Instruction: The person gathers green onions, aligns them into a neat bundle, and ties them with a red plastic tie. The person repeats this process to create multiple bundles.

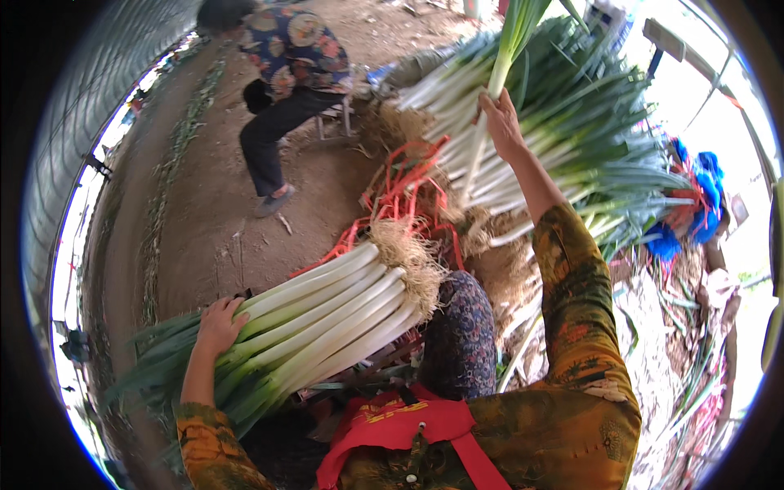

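Note:
My left hand [220, 324] rests, fingers spread a little, on a bundle of leeks [331, 312] lying across my lap, where the pale stems turn green. The roots of that bundle point up and right, beside my raised knee. Held out at the upper right, my right hand [501, 119] is closed round the stem of a single leek [502, 64], its green leaves upward and its white end slanting down. Below and behind it lies a large pile of leeks [551, 122], roots to the left and leaves to the right.
Red plastic strips [404, 184] lie tangled between bundle and pile. A person [294, 79] in a flowered top sits on a low stool [334, 122] at the upper left, on the bare soil. Blue plastic netting or bags [704, 190] lie at the right, near a frame.

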Motion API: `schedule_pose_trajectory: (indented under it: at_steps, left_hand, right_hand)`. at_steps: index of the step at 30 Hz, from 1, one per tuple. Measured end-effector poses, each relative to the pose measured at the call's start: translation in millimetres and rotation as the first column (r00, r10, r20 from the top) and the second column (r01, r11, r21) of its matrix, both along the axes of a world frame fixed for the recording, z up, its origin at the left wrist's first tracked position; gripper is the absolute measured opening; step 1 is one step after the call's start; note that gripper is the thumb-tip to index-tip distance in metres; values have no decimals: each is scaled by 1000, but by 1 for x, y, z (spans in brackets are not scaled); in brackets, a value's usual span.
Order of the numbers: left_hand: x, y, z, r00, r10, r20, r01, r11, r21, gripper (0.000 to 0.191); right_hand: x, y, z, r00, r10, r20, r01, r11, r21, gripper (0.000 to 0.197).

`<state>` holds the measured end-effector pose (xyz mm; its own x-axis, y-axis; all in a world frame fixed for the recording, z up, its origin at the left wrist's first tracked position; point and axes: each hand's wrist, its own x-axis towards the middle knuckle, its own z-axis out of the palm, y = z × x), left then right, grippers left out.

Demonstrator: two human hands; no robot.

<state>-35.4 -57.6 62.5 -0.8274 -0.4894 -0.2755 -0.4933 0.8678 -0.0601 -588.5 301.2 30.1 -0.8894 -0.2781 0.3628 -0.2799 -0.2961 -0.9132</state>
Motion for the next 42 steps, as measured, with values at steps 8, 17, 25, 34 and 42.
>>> schedule_pose_trajectory:
  at_steps: [8, 17, 25, 34, 42]
  left_hand:
    - [-20, 40, 31, 959, -140, -247, 128, 990, -65, 39]
    - [-80, 116, 110, 533, -723, -440, 218, 620, -754, 31]
    - [-43, 80, 206, 873, -286, -395, 125, 914, -386, 22]
    - [-57, 114, 344, 619, 14, -785, 628, 591, 506, 28]
    - [-54, 122, 345, 584, -114, -804, 664, 636, 393, 27]
  right_hand:
    - [135, -47, 70, 901, 118, -417, 108, 871, 480, 36]
    - [300, -106, 108, 654, 678, -337, -296, 639, 710, 40]
    - [373, -114, 171, 368, 192, -910, -120, 980, 158, 17]
    - [391, -193, 218, 501, 711, -494, -845, 525, -103, 22]
    - [367, -183, 217, 457, 734, -502, -800, 586, 128, 19]
